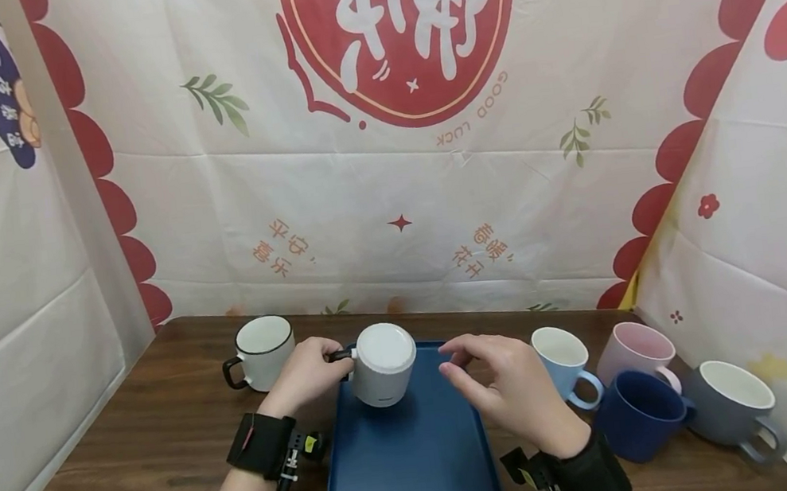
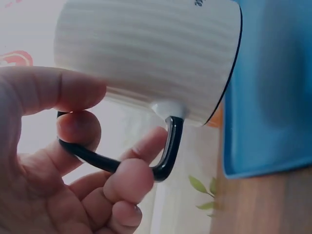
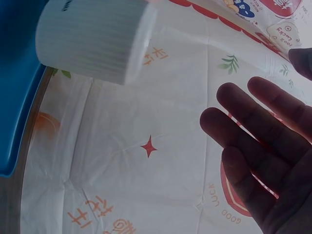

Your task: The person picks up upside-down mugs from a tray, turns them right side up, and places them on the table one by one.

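My left hand point(image 1: 317, 368) grips the black handle point(image 2: 168, 151) of a white ribbed mug point(image 1: 383, 365). The mug is upside down over the far end of a blue tray point(image 1: 417, 467), its base facing up. In the left wrist view its black rim points toward the tray, and thumb and fingers curl round the handle. My right hand point(image 1: 511, 377) hangs to the right of this mug, over the tray's right edge, with relaxed fingers and nothing in them. The right wrist view shows its fingers point(image 3: 263, 141) spread apart from the mug.
Another white mug point(image 1: 266, 355) with black rim and handle stands upright at the left. On the right stand a light blue mug point(image 1: 563, 364), a pink mug point(image 1: 635, 352), a dark blue mug point(image 1: 638, 420) and a grey mug point(image 1: 731, 410). A printed cloth point(image 1: 357, 177) hangs behind the wooden table point(image 1: 170, 445).
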`<state>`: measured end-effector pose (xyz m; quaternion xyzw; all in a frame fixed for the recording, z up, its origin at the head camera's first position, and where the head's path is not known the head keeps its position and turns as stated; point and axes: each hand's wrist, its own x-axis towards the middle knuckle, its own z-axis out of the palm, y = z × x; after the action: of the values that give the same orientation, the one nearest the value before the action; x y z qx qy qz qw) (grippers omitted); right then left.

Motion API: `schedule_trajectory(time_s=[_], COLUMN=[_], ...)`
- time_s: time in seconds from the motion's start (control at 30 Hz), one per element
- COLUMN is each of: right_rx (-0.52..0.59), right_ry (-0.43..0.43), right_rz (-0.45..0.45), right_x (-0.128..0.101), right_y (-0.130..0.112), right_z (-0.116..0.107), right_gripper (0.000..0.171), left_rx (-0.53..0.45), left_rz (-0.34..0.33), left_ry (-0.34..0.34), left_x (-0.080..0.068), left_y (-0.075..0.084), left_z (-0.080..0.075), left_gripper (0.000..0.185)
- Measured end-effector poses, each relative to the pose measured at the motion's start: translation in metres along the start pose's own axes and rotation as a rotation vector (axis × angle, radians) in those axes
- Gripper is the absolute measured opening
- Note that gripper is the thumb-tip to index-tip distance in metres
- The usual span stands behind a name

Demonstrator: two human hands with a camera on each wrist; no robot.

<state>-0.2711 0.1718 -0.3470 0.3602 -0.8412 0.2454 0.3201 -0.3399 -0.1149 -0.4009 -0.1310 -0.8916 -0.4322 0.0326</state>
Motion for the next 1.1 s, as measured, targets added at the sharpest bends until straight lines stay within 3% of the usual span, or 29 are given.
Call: schedule_trajectory(time_s=[0.23,0.53,0.9,1.1], right_rx=[-0.012,-0.078,0.015,0.158], right_ry=[-0.044,-0.124,-0.193,-0.185], right_rz=[0.037,0.121,0.151,0.191], right_x=[-0.001,-0.002,-0.001,0.001], right_y=[0.001,0.002,0.0,-0.002], right_z=[0.003,0.004,0.008,0.015], right_gripper=[0.022,0.042,0.067,0.076], left_rx=[-0.046,-0.102,-0.131,-0.154], left_rz=[0.079,0.171,0.229,0.259], left_ry=[-0.023,-0.069,-0.065,-0.067], left_x=[-0.004,-0.015,-0.022,-0.027], left_y=[0.011,0.031,0.044,0.054], left_z=[-0.004,-0.016,-0.022,-0.025], left_gripper=[0.037,0.034,0.028,0.026])
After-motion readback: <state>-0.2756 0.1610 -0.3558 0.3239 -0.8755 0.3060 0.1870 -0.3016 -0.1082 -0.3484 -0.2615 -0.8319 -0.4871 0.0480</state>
